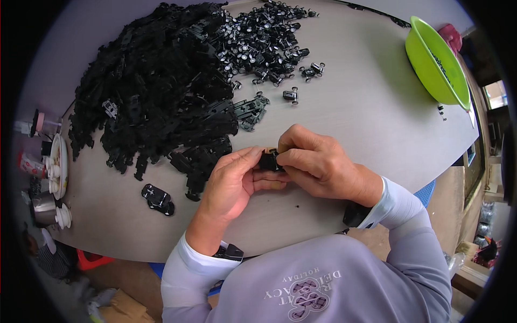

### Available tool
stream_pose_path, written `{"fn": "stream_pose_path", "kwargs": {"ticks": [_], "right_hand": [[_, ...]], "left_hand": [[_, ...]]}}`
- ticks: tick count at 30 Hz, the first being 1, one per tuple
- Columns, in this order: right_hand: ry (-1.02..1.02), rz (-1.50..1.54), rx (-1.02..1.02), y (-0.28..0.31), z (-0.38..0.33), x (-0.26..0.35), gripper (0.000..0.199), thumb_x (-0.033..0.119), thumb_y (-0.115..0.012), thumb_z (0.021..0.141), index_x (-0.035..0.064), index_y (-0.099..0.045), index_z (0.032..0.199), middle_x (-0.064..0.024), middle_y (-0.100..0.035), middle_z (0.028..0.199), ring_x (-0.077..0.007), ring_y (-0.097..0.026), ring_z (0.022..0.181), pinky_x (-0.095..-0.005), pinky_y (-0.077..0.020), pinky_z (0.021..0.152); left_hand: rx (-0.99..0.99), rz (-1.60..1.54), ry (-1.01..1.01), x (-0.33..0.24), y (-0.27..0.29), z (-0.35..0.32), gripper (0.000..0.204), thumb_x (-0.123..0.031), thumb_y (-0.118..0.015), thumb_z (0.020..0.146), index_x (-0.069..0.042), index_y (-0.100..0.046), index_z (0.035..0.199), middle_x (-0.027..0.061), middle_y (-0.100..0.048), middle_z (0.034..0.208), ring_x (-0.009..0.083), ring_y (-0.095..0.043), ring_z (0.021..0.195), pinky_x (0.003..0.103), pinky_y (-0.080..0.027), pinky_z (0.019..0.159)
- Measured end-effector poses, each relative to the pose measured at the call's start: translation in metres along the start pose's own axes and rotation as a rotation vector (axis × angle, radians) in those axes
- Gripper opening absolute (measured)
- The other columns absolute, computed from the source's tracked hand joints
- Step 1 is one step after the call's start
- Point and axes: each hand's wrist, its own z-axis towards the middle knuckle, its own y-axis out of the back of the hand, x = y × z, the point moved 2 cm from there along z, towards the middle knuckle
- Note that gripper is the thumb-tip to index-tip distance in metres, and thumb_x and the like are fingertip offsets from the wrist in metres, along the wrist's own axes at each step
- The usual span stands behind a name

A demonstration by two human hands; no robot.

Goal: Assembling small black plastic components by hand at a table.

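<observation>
In front of me, my left hand is closed around a small black plastic part, which looks like a toy car chassis. My right hand pinches the same part from the right, its thumb and forefinger pressed against the top. The fingers cover much of the piece. Beyond my left hand rises a big heap of black plastic car bases, with a few dark green bases at its right edge. A small wheel-and-axle set lies alone beyond my hands. Left of my left hand rests a black car base.
A pile of small black pieces with silver wheels adjoins the heap on its right. At the far right, a lime-green basin stands tilted, holding small dark parts. A white oval tray with cups sits at the table's left edge.
</observation>
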Motion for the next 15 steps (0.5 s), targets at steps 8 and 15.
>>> {"fn": "stream_pose_path", "kwargs": {"ticks": [8,15], "right_hand": [[-0.065,-0.165,0.016,-0.012,-0.002,0.005,0.019,0.006,-0.074,0.069,-0.0001,-0.057,0.075,-0.0101,-0.050,0.080,-0.0246,-0.057,0.064,-0.0368,-0.0495,0.053],[-0.018,-0.137,0.037,-0.015,0.005,0.011,0.019,0.003,-0.073,0.069,0.0012,-0.054,0.071,-0.0099,-0.046,0.076,-0.0253,-0.054,0.061,-0.0378,-0.0472,0.051]], "left_hand": [[-0.016,0.019,-0.018,0.003,-0.001,-0.001,0.022,-0.017,-0.048,0.100,0.002,-0.058,0.093,0.0116,-0.064,0.091,0.0222,-0.069,0.081,0.034,-0.059,0.075],[-0.015,0.213,-0.111,0.000,-0.005,-0.005,0.020,-0.012,-0.049,0.098,0.000,-0.057,0.085,0.0083,-0.062,0.084,0.0167,-0.067,0.078,0.030,-0.058,0.074]]}}
